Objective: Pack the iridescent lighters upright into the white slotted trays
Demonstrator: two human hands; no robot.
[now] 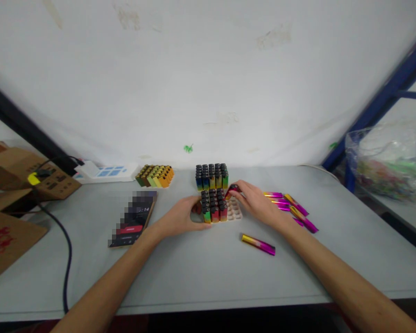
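Forearms (131, 259) reach in, the right hand (255, 200) pinching a lighter (233, 188) at the far edge of the tray (235, 211); left of that grip, the left hand (180, 215) clasps its side, beside standing lighters (214, 206).

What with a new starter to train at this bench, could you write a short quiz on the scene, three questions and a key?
1. Multiple choice. What does the right hand hold?
A) a phone
B) a black-topped lighter
C) a cardboard box

2. True or false? Every cell of the white tray is filled.

3. Fill in the gap. The shiny piece lying by itself on the table, in front of the tray, is magenta at one end and ____ at the other.

Key
1: B.
2: False; open cells show at the tray's right side.
3: yellow (gold).
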